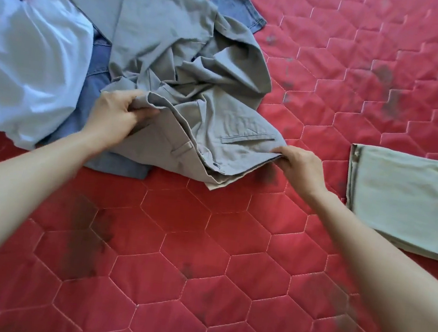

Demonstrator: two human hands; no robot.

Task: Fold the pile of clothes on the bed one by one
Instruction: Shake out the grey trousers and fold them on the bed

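Grey trousers (184,79) lie crumpled near the bed's (199,273) far-left corner, atop the pile. Left hand (113,117) and right hand (299,166) each pinch the waistband, apparently to spread it flat. Folded garment (406,200) sits at the right edge, kept separate.

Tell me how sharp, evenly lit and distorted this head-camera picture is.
Head view: the grey trousers held by the left hand and right hand are fairly sharp; the white garment is overexposed and motion-blurred; wide-angle stretch enlarges the forearms at the lower corners; light is soft, with only faint shadows on the red quilt.
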